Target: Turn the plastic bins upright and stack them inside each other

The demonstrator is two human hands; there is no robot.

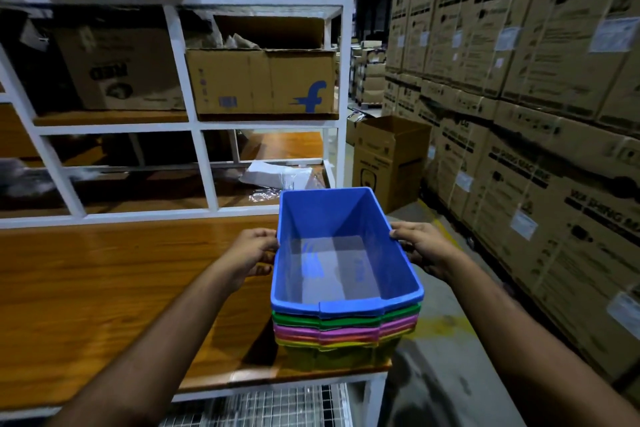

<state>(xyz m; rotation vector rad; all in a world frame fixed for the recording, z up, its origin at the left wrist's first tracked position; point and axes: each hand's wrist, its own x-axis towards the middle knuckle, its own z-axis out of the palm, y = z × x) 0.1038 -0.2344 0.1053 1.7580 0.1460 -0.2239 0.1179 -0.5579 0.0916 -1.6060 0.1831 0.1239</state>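
A blue plastic bin [341, 274] stands upright and open on top of a nested stack. Under its rim show a green rim [346, 320], a pink rim [343, 332] and a yellow bin [339, 354] at the bottom. The stack rests at the right front corner of the wooden table [104, 288]. My left hand [251, 255] grips the blue bin's left rim. My right hand [420, 248] grips its right rim. The inside of the blue bin holds nothing.
A white shelf frame [204, 166] rises behind the table, holding cardboard boxes [263, 80] and plastic wrap [277, 177]. An open carton [389, 159] stands on the floor to the right. Tall stacked cartons [536, 114] wall the right side beyond a narrow floor aisle.
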